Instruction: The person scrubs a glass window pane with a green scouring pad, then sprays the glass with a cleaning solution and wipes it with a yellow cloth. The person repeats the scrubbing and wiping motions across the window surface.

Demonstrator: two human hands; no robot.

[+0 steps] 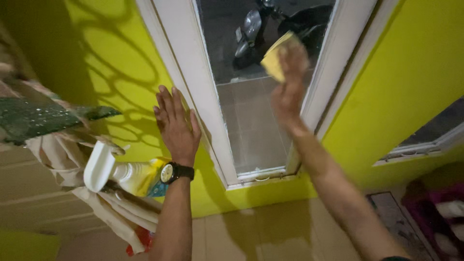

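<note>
right hand [289,82] clamped on yellow cloth [274,60] against window glass [251,121]; left hand [176,125] flat, fingers apart, on green wall [121,63].

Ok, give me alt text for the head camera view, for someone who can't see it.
A person's right hand presses a yellow cloth against a narrow window pane in a white frame, while the left hand, with a black wristwatch, rests flat on the lime-green wall. A white spray bottle sits lower left.
</note>
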